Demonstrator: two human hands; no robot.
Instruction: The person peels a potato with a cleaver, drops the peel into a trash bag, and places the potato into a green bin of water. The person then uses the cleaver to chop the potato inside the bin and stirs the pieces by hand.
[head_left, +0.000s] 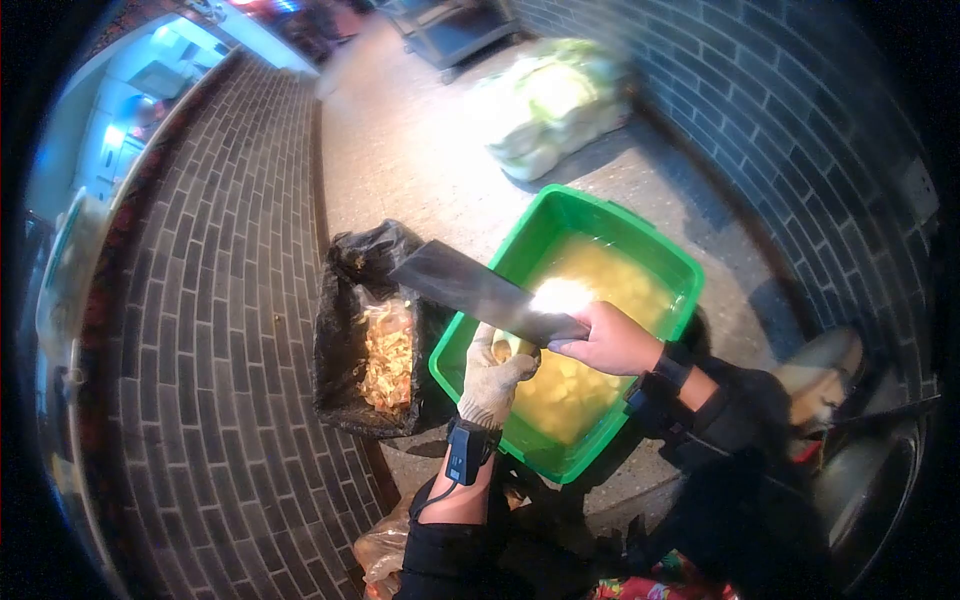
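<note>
My right hand (618,342) grips a cleaver (465,288) by its handle, and the wide dark blade points up to the left. Just under the blade, my left hand (490,385) in a pale knit glove has its fingers closed round a potato (512,348), which is partly covered by fingers and blade. Both hands are over a green tub (480,250) of cloudy yellowish water. Pale yellow cut pieces (565,400) lie in that water. Left of the tub stands a bin lined with black plastic (335,350), holding peelings (388,360).
A big clear bag of cabbages (555,105) sits on the floor ahead. Brick walls (220,270) rise on the left and right. A dark wheeled cart (450,30) stands farther off. By my left forearm is a plastic bag (385,545).
</note>
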